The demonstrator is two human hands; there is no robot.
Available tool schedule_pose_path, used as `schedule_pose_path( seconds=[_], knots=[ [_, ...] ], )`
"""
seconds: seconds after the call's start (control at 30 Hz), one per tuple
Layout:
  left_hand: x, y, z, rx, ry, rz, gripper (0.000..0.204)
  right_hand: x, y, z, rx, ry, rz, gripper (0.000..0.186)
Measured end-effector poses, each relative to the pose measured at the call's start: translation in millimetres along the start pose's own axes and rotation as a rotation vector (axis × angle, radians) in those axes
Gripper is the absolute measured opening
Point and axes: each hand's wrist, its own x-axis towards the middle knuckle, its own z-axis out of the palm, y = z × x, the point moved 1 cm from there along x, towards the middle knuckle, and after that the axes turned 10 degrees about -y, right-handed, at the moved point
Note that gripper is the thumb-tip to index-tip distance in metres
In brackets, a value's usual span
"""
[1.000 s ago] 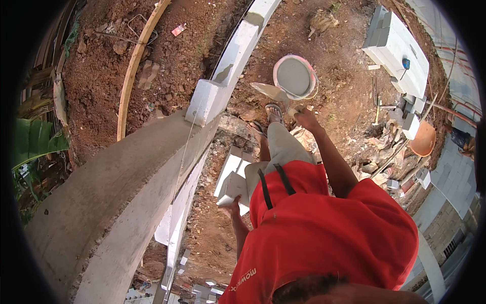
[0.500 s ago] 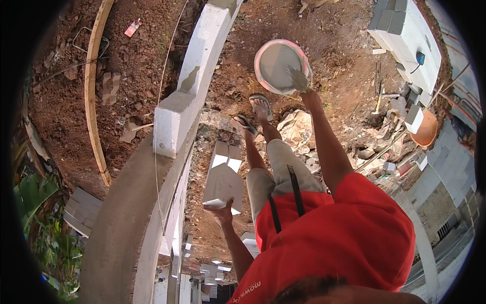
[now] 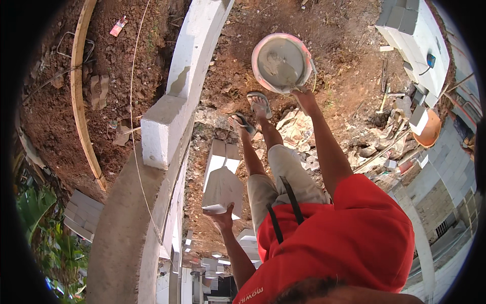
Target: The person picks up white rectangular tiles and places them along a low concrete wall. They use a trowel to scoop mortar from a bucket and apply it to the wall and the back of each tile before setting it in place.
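Note:
My left hand [image 3: 221, 218] grips the lower end of a pale grey building block [image 3: 223, 185], thumb on one side and fingers beneath, near the low wall. More pale blocks [image 3: 231, 152] lie on the ground just beyond it. At the far middle stands a round pinkish bucket [image 3: 256, 67] of wet grey mortar [image 3: 273, 53]. Over its near rim my right hand [image 3: 304, 100] is closed on a trowel. The mortar-coated trowel blade [image 3: 288, 77] is sunk in the mix, so its outline is hard to make out.
A low wall of white blocks [image 3: 157, 131] with a stepped top runs along my left, a string line [image 3: 132, 86] beside it. Further left lies a curved-looking timber [image 3: 78, 101]. Crumpled paper sacks [image 3: 293, 129], an orange basin [image 3: 429, 130] and stacked blocks [image 3: 405, 23] are to the right.
The trowel blade, earlier spread flat above the mortar's right side, has dipped into the mortar near the rim. My left hand keeps its hold on the block. The view has shifted slightly.

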Motion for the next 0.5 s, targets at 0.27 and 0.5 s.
schedule_pose_path(
  seconds=[0.27, 0.5],
  knots=[
    [3.2, -21.1, 2.2, 0.065, 0.008, -0.017, 0.127, 23.3, -25.0, -1.6, -0.548, 0.156, -0.017, 0.057],
    [8.6, -25.7, 1.2, 0.14, 0.0, -0.039, 0.128, 53.8, -39.4, 56.2, 0.238, -0.058, 0.0, 0.044]
  ],
)
